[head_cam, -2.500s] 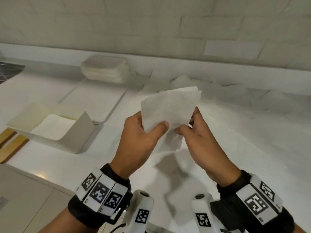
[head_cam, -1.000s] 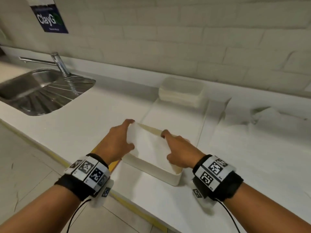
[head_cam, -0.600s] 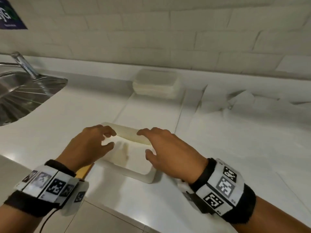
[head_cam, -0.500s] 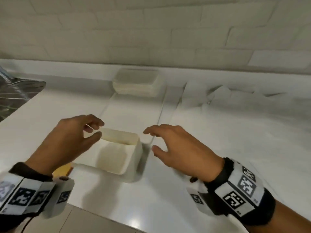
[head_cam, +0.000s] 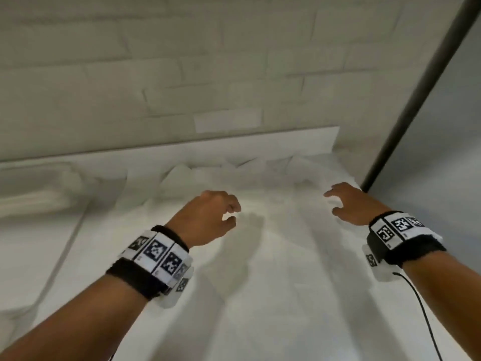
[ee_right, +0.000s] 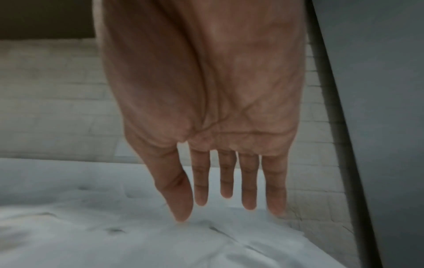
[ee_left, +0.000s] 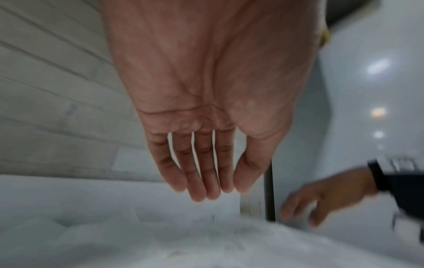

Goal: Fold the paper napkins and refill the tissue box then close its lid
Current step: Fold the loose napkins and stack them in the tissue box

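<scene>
Loose white paper napkins (head_cam: 273, 194) lie rumpled over the counter by the back wall. My left hand (head_cam: 231, 213) hovers above them, empty, fingers loosely bent; the left wrist view shows its fingers (ee_left: 197, 181) nearly straight over the napkins (ee_left: 160, 235). My right hand (head_cam: 331, 203) reaches over the napkins at the right, fingers spread and holding nothing. In the right wrist view its fingers (ee_right: 249, 190) point down, and the thumb tip is at the surface of the napkins (ee_right: 137, 235). The tissue box is out of view.
A grey panel with a dark edge (head_cam: 416, 100) stands upright just right of my right hand. A blurred white stack (head_cam: 31, 188) sits at the far left against the tiled wall (head_cam: 182, 74). A cable (head_cam: 426, 316) hangs from my right wrist.
Both hands laid the folded napkin in the box, let go and moved right to the loose napkins. The view swung right, and the box and sink left the frame.
</scene>
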A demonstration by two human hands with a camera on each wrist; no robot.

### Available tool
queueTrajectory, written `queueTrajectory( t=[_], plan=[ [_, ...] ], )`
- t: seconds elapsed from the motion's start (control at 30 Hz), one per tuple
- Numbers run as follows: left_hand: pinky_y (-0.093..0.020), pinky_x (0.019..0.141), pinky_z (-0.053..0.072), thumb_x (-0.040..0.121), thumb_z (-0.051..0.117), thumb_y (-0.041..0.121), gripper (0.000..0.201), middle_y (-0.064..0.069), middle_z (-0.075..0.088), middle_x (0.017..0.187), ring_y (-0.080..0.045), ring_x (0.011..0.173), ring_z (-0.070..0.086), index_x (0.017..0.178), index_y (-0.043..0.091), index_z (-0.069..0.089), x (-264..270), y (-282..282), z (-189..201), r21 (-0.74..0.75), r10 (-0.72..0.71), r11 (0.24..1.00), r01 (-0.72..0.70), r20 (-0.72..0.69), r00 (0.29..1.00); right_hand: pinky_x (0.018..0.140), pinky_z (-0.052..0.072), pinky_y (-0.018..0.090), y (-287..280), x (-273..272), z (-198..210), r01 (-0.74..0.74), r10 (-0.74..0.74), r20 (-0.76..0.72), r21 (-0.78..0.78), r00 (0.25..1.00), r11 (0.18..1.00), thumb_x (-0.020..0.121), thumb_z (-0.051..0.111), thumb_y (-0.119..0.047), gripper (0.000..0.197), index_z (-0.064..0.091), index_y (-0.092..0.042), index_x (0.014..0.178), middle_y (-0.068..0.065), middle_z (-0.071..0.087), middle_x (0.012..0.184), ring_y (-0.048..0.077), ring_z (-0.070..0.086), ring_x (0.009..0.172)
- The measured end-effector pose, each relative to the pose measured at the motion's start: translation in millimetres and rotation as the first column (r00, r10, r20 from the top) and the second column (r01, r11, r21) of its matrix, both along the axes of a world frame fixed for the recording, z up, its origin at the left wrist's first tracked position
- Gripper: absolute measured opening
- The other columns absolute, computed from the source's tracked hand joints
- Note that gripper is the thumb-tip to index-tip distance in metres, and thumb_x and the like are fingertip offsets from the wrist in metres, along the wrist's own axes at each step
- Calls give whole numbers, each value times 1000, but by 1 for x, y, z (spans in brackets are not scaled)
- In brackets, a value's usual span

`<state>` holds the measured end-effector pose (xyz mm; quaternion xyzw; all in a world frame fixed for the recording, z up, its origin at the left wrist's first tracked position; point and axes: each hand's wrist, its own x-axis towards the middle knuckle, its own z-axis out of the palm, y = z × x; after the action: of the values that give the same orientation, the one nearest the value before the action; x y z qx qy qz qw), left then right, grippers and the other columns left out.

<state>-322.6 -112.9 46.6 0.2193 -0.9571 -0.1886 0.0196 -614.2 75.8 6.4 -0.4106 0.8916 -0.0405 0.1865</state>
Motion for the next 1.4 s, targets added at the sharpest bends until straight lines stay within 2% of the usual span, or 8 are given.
queueTrajectory(
  t=[0.13,0.33,0.6,0.8,0.93,1.07,1.23,1.4],
  plan=[
    [-33,106,41,98,57,30,37,6,56,139,-18,127,51,135,27,57,-66,19,-35,-25,-64,997,72,220,973,118,24,41,-9,-48,-17,-43,43,-44,8,998,999,95,51,-15,56,36,-25,149,0,13,163,27,23,146],
    [-37,105,43,101,50,38,41,6,54,142,-20,129,53,141,28,51,-115,57,-45,-88,-121,986,143,213,969,119,22,41,-48,-96,-29,-30,30,-26,15,999,999,97,46,-19,53,36,-25,149,6,18,162,31,22,146],
    [-39,88,48,101,36,56,55,-11,63,122,-33,113,61,113,11,64,-168,27,-54,-47,216,975,-216,411,885,110,36,39,-72,-141,-42,133,-128,58,-111,990,985,97,51,-26,48,44,-16,143,15,37,148,34,42,134],
    [-40,90,48,90,43,75,71,-9,62,122,-30,109,63,122,14,58,-192,24,-71,-142,323,946,-291,356,877,100,37,40,-87,-146,-58,110,-117,-164,-56,979,992,90,60,-42,48,50,-15,128,8,50,132,31,45,124],
    [-38,91,46,92,53,64,59,-7,61,126,-30,111,62,127,16,51,-189,29,-80,-120,278,960,-252,324,904,97,38,38,-93,-147,-55,104,-103,-88,-3,991,995,90,61,-34,38,55,-15,122,10,58,126,33,49,122],
    [-37,89,49,95,57,50,45,-5,62,125,-29,110,63,125,18,53,-174,27,-73,-124,276,960,-250,282,919,78,40,31,-90,-142,-38,149,-124,110,-251,986,956,92,58,-19,18,55,-10,107,19,62,118,33,58,103],
    [-27,81,53,89,65,56,41,7,68,108,-13,99,66,117,26,60,-154,30,-44,256,440,882,-397,-139,887,63,46,28,-70,-96,39,181,-69,194,-649,979,739,90,66,-16,15,57,-14,102,2,65,101,21,59,85],
    [-35,96,55,81,76,49,51,-1,75,116,-20,109,71,122,20,68,-131,56,5,893,619,441,96,-380,687,76,60,34,-36,-1,87,329,243,530,-760,812,560,75,84,-16,46,58,-17,113,-1,75,98,14,73,88]
  ],
)
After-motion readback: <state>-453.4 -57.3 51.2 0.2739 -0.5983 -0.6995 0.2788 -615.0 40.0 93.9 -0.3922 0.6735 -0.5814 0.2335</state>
